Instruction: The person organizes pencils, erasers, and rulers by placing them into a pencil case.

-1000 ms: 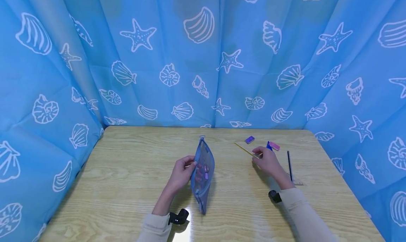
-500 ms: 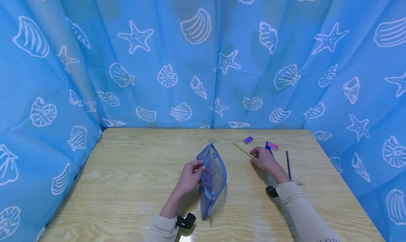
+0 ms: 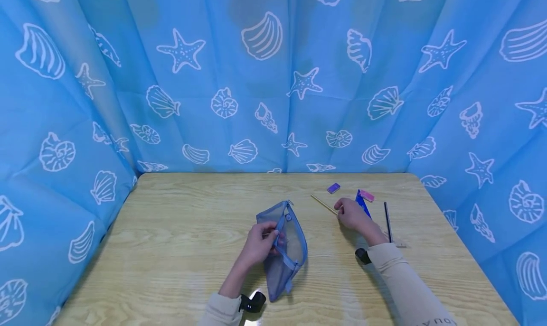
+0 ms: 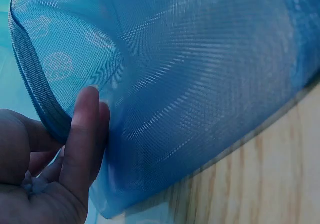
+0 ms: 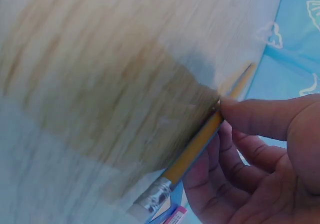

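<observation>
Left hand pinches rim of blue pouch, lower middle of frame. Right hand, well apart, pinches yellow pencil, right of middle. Pouch already gapes (cannot tell what's inside); pencil, purple block, pink block, dark stick lie outside.

A gap parts pouch from pencil (purple block behind).

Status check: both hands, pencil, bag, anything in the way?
Left fingers pinch mesh bag at its rim, mouth open. Right fingers grip yellow pencil outside bag. Possible clutter: purple block, pink block, partly hidden blue item near right fingers.
</observation>
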Motion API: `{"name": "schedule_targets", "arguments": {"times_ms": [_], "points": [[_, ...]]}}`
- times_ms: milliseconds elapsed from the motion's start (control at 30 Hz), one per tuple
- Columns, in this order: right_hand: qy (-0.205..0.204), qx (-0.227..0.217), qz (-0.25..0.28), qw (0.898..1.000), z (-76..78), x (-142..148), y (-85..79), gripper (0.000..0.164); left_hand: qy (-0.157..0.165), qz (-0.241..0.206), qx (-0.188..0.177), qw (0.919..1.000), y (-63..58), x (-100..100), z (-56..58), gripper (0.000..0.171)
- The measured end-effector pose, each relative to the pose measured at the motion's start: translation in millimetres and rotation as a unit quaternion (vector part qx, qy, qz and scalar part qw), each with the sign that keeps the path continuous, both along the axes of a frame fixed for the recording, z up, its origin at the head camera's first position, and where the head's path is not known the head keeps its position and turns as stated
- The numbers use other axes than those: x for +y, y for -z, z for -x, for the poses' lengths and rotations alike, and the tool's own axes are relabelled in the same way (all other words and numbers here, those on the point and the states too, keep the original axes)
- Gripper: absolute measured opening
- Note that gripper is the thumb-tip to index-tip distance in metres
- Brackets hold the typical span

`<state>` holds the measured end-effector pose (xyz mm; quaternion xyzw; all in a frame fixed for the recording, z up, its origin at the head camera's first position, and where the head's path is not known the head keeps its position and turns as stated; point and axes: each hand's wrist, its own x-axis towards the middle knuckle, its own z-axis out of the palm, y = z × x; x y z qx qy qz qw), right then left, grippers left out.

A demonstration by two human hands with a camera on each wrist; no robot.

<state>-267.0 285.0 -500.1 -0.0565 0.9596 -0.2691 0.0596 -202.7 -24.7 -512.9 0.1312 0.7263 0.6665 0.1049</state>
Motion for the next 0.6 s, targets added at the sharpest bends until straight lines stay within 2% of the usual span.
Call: {"name": "schedule_targets", "arguments": {"times_ms": [333, 467, 600], "points": [[0.006, -0.047, -0.010, 0.999, -6.7, -9, -10.1, 0.028, -0.004, 0.016, 0.024, 0.9996, -4.5, -6, 0.2, 0.025], [0.014, -0.061, 0.011, 0.998, -10.0, -12, -13.9, 0.025, 0.006, 0.012, 0.016, 0.9998, -6.3, -9, 1.7, 0.026], [0.006, -0.063, 0.039, 0.997, -13.9, -14, -18.3, 0.028, 0.011, 0.025, 0.026, 0.9993, -7.3, -11, 2.7, 0.028]]}}
